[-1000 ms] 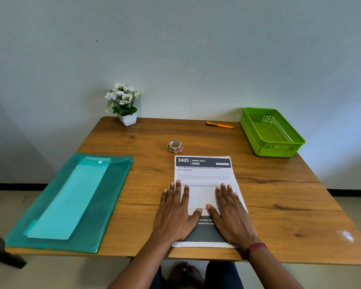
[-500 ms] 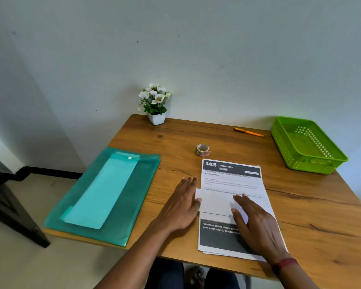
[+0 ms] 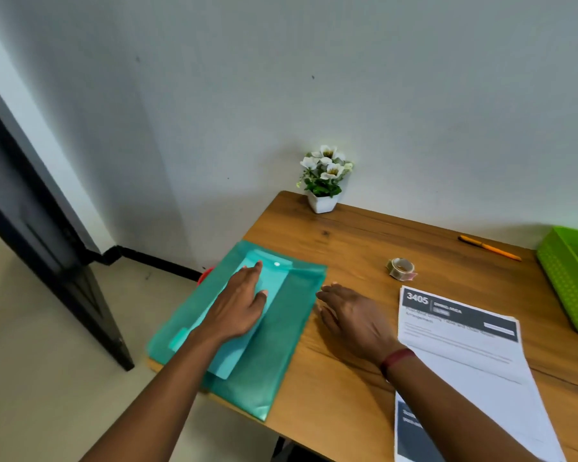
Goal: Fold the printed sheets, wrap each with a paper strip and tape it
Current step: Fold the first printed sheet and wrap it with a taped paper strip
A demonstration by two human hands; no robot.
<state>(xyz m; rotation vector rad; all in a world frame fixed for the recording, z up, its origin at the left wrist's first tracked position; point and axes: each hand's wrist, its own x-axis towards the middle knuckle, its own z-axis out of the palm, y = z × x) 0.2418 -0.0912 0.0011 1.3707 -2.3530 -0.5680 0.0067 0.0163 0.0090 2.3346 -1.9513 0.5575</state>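
Observation:
A printed sheet [image 3: 461, 348] with a dark header reading 3405 lies flat near the table's front right. A teal plastic folder [image 3: 274, 355] lies at the table's left edge, with a lighter teal paper strip [image 3: 234, 358] showing through it. My left hand [image 3: 239, 308] rests flat on the folder over the strip, fingers straight. My right hand [image 3: 354, 315] hovers over the bare wood between folder and sheet, fingers spread toward the folder's right edge. A small roll of clear tape [image 3: 400, 269] stands behind the sheet.
A white pot of flowers [image 3: 324, 181] stands at the back left corner by the wall. An orange pen [image 3: 489, 247] lies at the back. A green plastic basket [image 3: 571, 278] is at the right edge. A dark door frame [image 3: 47, 228] is left of the wooden table [image 3: 347, 241].
Both hands left the printed sheet and moved left. The left hand now lies on the teal folder, the right hand beside it. The view has swung left.

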